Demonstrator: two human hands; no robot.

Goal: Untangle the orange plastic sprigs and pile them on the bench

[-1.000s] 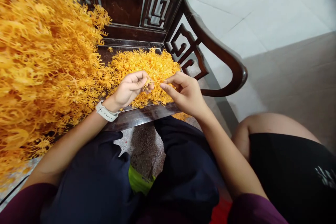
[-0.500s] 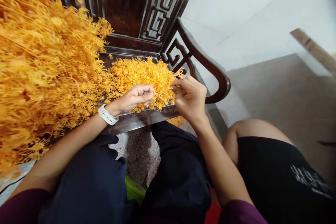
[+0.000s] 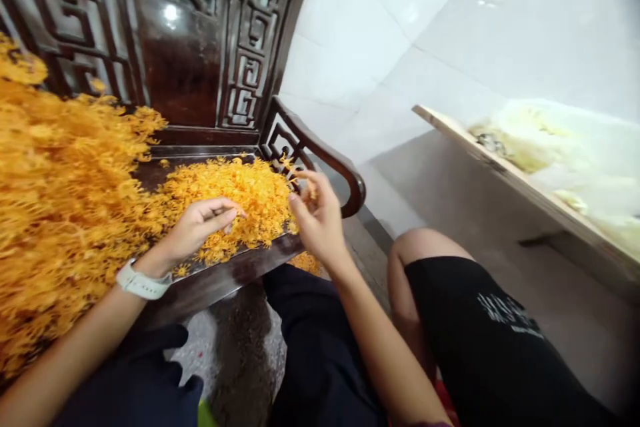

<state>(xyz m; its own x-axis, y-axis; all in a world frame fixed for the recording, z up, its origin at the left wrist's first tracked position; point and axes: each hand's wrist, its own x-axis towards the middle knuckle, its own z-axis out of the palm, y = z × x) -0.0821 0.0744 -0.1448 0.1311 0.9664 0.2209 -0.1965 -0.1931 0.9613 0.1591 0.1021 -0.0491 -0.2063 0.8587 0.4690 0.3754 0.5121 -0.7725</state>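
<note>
The large orange heap (image 3: 65, 213), blurred, runs past the left edge.

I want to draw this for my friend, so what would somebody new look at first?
Probably the huge, frilly orange heap filling the left side. Next might be the smaller orange pile on the dark wooden seat, with the left hand in front of it and the right hand by its right edge. Behind them stands the carved back, with twisty patterns, at the top left.

Carved wooden bench (image 3: 180, 73), pale wall (image 3: 360, 27)
</note>
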